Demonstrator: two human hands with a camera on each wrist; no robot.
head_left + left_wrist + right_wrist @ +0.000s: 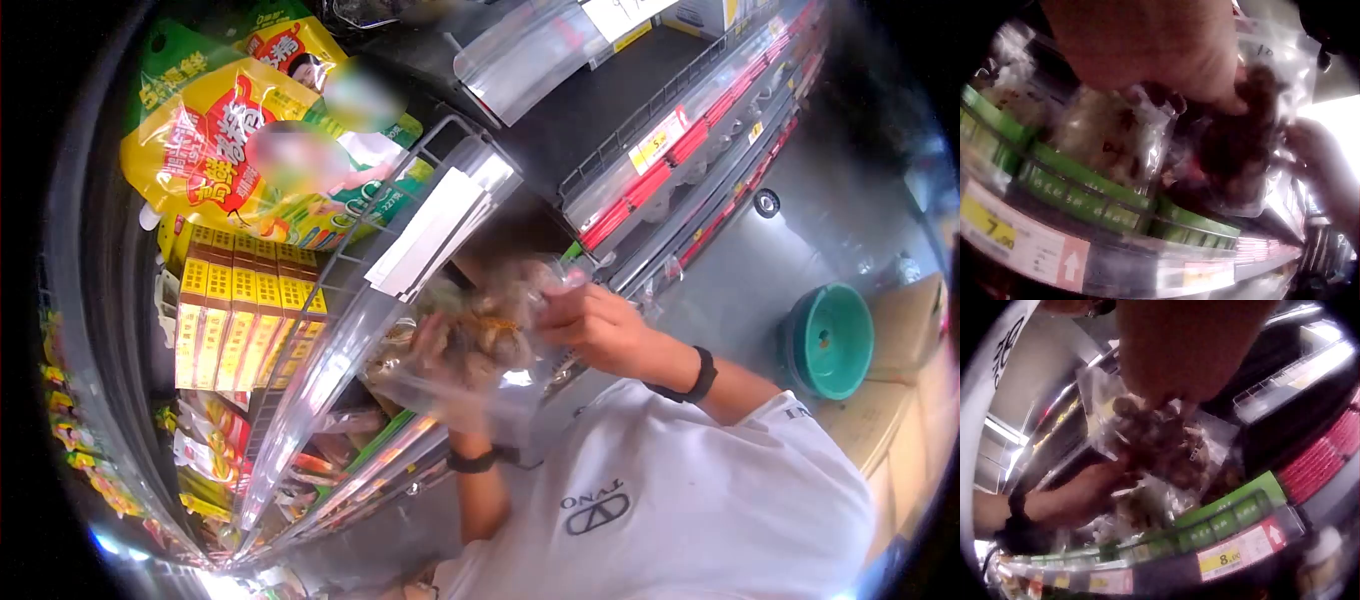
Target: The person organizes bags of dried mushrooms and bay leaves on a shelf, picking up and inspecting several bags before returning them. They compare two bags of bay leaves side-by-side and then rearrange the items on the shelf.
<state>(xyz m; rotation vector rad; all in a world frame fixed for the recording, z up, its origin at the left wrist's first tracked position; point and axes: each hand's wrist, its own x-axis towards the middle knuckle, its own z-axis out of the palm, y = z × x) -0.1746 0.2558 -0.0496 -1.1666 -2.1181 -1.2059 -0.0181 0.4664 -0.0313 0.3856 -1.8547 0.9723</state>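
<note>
A clear plastic bag [500, 340] of brown, lumpy dried pieces is held up between both hands, in front of the lower shelf. My right hand [597, 325], black band at the wrist, pinches the bag's upper right side with curled fingers. At its left side my left hand [445, 355] grips it, blurred and partly seen through the plastic. In the left wrist view, the left thumb lies against the dark contents of the bag [1235, 150]. From the right wrist view, the left hand [1107, 481] reaches in under the bag [1191, 456].
Similar clear bags [1110, 137] stand behind a green shelf strip [1085, 187] with price labels. Yellow pouches [225, 150] and upright yellow boxes [235, 310] fill the wire-edged shelf above. A green basin [835, 340] stands by cardboard boxes [905, 400] at the right.
</note>
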